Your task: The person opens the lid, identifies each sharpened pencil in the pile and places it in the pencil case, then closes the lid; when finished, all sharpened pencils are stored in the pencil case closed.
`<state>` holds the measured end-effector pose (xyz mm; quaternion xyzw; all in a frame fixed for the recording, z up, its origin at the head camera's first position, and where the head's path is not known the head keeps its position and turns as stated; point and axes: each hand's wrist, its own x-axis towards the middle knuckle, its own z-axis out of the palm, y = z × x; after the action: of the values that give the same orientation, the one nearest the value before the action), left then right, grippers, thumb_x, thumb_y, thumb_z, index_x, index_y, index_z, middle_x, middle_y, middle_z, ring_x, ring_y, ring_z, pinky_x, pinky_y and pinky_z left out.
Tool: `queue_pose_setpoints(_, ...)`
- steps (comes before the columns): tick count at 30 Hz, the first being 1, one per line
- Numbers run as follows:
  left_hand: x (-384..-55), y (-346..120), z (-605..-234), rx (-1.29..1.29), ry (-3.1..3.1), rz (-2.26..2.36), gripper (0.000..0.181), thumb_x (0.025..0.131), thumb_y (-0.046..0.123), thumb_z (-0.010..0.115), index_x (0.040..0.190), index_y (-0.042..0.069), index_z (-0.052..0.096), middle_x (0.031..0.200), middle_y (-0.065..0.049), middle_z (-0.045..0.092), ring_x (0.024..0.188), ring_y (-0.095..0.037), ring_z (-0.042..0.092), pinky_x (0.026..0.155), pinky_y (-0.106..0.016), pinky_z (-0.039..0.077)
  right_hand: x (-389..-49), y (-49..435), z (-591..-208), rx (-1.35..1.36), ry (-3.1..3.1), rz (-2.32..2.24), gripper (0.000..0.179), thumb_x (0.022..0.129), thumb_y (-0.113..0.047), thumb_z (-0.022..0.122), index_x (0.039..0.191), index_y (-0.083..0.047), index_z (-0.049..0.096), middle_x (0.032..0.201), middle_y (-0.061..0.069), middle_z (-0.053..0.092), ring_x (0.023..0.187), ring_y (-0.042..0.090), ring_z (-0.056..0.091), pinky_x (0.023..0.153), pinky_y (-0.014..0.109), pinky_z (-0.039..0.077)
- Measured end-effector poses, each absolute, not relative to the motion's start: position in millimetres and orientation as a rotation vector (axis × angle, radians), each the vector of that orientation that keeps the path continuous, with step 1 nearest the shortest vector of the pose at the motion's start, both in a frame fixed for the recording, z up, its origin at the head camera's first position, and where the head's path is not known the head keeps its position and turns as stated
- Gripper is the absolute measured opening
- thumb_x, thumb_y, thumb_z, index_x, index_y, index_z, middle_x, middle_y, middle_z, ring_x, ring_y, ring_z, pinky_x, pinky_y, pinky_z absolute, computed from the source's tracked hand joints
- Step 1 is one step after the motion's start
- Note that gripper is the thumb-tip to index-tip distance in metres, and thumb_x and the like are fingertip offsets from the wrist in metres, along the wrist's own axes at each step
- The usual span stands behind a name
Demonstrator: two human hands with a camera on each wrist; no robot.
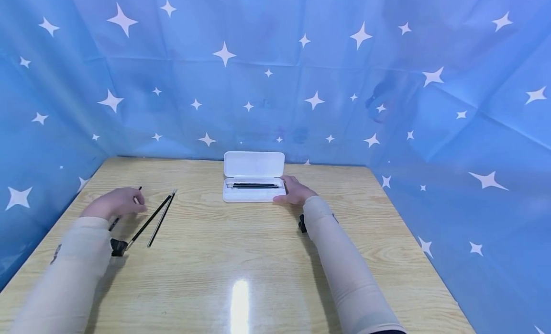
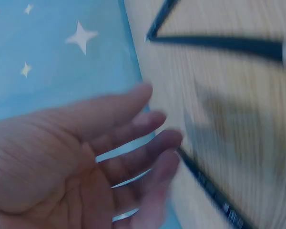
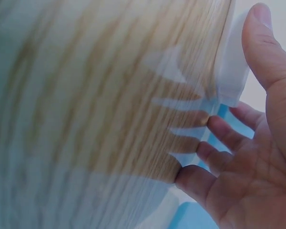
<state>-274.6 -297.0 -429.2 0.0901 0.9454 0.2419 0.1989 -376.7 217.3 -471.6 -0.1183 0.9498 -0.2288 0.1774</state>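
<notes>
On the left of the table my left hand [image 1: 118, 202] hovers over a slim black pencil-like stick [image 1: 114, 223], which runs beneath it. The left wrist view is blurred; the fingers of that hand are loosely bent with nothing between them, near the printed dark stick [image 2: 212, 191]. Two more slim dark sticks [image 1: 150, 223] lie just right of this hand, their far ends close together. My right hand [image 1: 296, 191] holds the right end of an open white pencil case [image 1: 251, 196], thumb at the front corner. Its other fingertips touch the table [image 3: 124, 119]. Several slim sticks [image 1: 254, 185] lie inside the case.
The case's raised lid [image 1: 254, 164] stands close to a blue star-patterned curtain [image 1: 258, 94] behind the table. Curtain also borders both sides. A bright light reflection [image 1: 239, 305] shows on the wooden tabletop [image 1: 206, 267] near the front.
</notes>
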Motion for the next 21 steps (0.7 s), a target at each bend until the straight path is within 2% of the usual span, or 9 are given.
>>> queue_pose_setpoints(3,-274,-283,-435,0.217,2.527,0.793,0.025,0.097,0.018,0.068,0.103,-0.002,0.055,0.074,-0.006,0.054,0.063,-0.019,0.048,0.058,-0.033,0.044,-375,218,-471,-0.350,2.680,-0.660,0.097,0.091,-0.051,0.072,0.162,-0.013,0.019,0.164,0.014,0.021,0.149,0.032,0.025,0.119,0.051,0.028)
queue_pose_setpoints(6,-274,-276,-441,0.195,2.506,0.832,0.024,0.094,0.016,0.072,0.097,0.002,0.053,0.066,-0.001,0.047,0.057,-0.015,0.043,0.056,-0.030,0.041,-374,219,-469,-0.347,2.681,-0.650,0.097,0.092,-0.053,0.070,0.163,-0.013,0.017,0.165,0.013,0.019,0.151,0.032,0.023,0.120,0.050,0.027)
queue_pose_setpoints(14,-279,-277,-448,0.175,2.555,0.820,0.018,0.093,0.007,0.068,0.096,0.001,0.051,0.084,-0.009,0.052,0.070,-0.020,0.054,0.060,-0.035,0.053,-369,218,-464,-0.352,2.687,-0.672,0.093,0.095,-0.046,0.070,0.162,-0.012,0.018,0.165,0.015,0.021,0.151,0.033,0.023,0.120,0.051,0.026)
queue_pose_setpoints(21,-280,-281,-447,0.086,2.556,0.893,0.017,0.094,0.006,0.065,0.097,-0.002,0.049,0.083,-0.010,0.052,0.069,-0.020,0.057,0.062,-0.035,0.057,-368,217,-465,-0.314,2.678,-0.680,0.094,0.093,-0.050,0.071,0.163,-0.016,0.017,0.165,0.012,0.020,0.151,0.031,0.022,0.120,0.051,0.027)
